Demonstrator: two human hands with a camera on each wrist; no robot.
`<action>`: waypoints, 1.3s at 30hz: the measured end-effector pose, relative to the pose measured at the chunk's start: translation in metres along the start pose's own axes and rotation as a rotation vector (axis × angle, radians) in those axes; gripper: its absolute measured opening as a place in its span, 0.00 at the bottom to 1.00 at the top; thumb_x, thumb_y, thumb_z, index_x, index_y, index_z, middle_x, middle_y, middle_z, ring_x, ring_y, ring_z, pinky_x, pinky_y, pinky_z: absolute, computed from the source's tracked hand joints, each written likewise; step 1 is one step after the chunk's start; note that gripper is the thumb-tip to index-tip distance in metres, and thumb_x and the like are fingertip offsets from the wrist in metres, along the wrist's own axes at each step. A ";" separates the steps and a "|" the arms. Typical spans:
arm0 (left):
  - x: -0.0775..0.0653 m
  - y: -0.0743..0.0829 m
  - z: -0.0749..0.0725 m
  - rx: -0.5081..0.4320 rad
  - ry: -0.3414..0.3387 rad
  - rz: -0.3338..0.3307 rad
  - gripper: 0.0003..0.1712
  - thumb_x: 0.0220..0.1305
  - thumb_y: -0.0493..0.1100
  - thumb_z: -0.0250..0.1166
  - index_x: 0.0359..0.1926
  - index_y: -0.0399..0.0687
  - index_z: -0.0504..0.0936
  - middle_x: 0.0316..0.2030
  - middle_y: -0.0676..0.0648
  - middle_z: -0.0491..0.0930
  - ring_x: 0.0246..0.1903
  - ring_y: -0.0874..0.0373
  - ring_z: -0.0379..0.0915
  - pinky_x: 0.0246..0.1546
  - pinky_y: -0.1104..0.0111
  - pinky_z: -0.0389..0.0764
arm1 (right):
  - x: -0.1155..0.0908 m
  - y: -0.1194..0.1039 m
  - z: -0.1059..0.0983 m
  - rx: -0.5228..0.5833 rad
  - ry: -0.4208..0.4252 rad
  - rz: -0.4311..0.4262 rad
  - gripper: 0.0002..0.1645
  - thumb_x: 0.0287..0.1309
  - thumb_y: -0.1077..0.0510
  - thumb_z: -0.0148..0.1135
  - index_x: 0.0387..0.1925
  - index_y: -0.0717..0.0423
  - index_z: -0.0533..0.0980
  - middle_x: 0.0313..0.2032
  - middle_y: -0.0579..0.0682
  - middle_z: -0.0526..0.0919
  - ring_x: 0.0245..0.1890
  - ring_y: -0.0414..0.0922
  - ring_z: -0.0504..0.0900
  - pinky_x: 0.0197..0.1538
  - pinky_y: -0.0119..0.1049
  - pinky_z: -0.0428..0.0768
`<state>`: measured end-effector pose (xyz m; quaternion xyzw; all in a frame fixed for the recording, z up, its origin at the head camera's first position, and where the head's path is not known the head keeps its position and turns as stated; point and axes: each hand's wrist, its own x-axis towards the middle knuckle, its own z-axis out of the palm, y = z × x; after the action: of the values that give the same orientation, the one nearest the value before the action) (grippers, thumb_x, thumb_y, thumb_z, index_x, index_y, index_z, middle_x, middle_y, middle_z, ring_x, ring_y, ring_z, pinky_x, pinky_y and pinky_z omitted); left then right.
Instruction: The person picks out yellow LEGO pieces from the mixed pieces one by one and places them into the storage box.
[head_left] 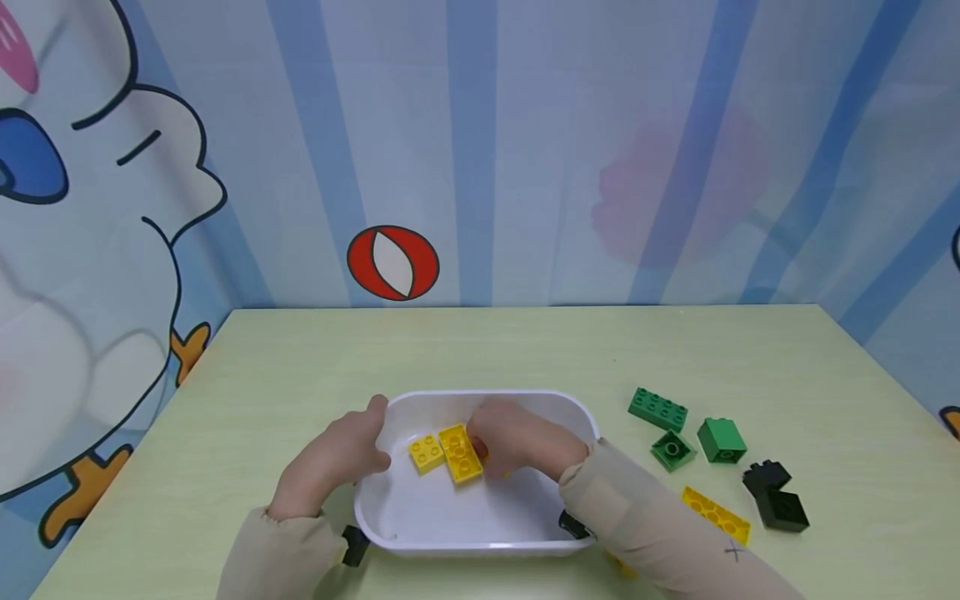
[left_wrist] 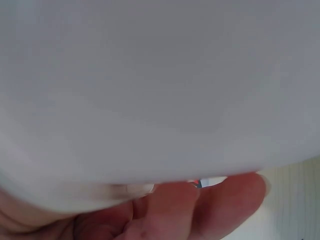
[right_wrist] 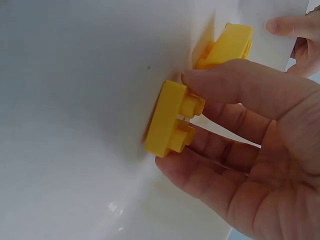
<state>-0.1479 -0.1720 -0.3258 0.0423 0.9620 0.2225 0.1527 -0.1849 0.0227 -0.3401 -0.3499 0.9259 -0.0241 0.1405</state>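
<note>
A white plastic tub [head_left: 450,523] stands on the table, its wall filling most of the left wrist view. My left hand [head_left: 335,454] grips the tub's left rim, thumb over the inner side. Inside the tub, my right hand [head_left: 504,435] pinches a small yellow brick [right_wrist: 166,120] by its two ends, between thumb and fingers, as the right wrist view shows; in the head view the hand mostly hides it. Left of that hand lie a longer yellow brick [head_left: 461,454] and a smaller yellow brick [head_left: 427,453], side by side in the tub.
Right of the tub lie a long green brick [head_left: 657,408], two smaller green bricks [head_left: 722,441], black bricks [head_left: 782,510] and a long yellow brick [head_left: 716,515]. Another yellow piece [head_left: 622,567] is partly under the right sleeve. A printed curtain [head_left: 525,167] hangs behind the table.
</note>
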 end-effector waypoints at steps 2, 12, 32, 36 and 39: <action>0.000 0.000 0.000 0.001 0.000 -0.002 0.39 0.49 0.34 0.63 0.59 0.33 0.52 0.40 0.37 0.73 0.30 0.52 0.69 0.30 0.64 0.78 | 0.000 0.000 0.000 0.004 -0.005 0.006 0.09 0.38 0.67 0.62 0.16 0.52 0.71 0.17 0.45 0.67 0.22 0.42 0.64 0.28 0.32 0.65; 0.000 -0.001 0.001 0.005 0.002 -0.006 0.40 0.49 0.34 0.63 0.60 0.33 0.52 0.44 0.36 0.73 0.32 0.52 0.69 0.33 0.63 0.79 | -0.001 -0.001 0.000 0.031 -0.015 0.016 0.09 0.39 0.67 0.62 0.18 0.52 0.71 0.18 0.45 0.67 0.23 0.42 0.65 0.28 0.32 0.66; 0.002 -0.001 0.001 0.009 0.004 -0.006 0.38 0.49 0.35 0.64 0.59 0.34 0.54 0.42 0.37 0.74 0.32 0.52 0.69 0.33 0.62 0.79 | -0.008 -0.001 -0.008 0.082 -0.003 0.035 0.09 0.38 0.66 0.64 0.20 0.51 0.72 0.22 0.43 0.72 0.25 0.42 0.68 0.29 0.32 0.71; 0.002 -0.001 0.001 0.005 0.004 -0.009 0.38 0.49 0.35 0.64 0.59 0.34 0.54 0.43 0.37 0.74 0.32 0.52 0.69 0.35 0.61 0.79 | -0.009 0.000 -0.010 0.099 -0.004 0.042 0.09 0.38 0.66 0.63 0.20 0.51 0.73 0.22 0.44 0.72 0.24 0.42 0.68 0.28 0.32 0.71; 0.002 0.000 0.002 -0.001 0.006 -0.015 0.39 0.49 0.35 0.64 0.59 0.35 0.54 0.43 0.38 0.74 0.33 0.52 0.69 0.35 0.61 0.79 | -0.011 0.001 -0.012 0.115 -0.006 0.047 0.09 0.38 0.66 0.63 0.20 0.51 0.72 0.23 0.44 0.73 0.24 0.42 0.68 0.28 0.32 0.71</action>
<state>-0.1498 -0.1714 -0.3280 0.0344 0.9626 0.2220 0.1516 -0.1813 0.0297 -0.3262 -0.3193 0.9305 -0.0729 0.1640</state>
